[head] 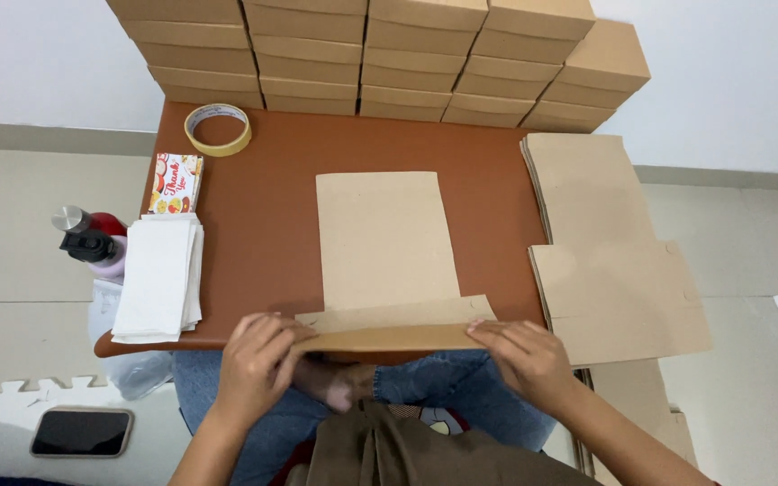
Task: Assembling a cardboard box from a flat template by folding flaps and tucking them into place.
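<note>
A flat brown cardboard box blank [386, 238] lies in the middle of a brown table [263, 198]. Its near flap [395, 326] is folded up along the table's front edge. My left hand [258, 364] pinches the flap's left end. My right hand [524, 358] presses the flap's right end with its fingers closed on the cardboard. Both hands sit at the table's near edge, above my lap.
Stacked finished brown boxes [380, 58] line the table's back. A pile of flat blanks [605, 243] lies at right. A tape roll [218, 129], printed cards [174, 183] and white paper stack [157, 277] sit at left. Bottles [92, 238] and a phone [81, 432] rest on the floor.
</note>
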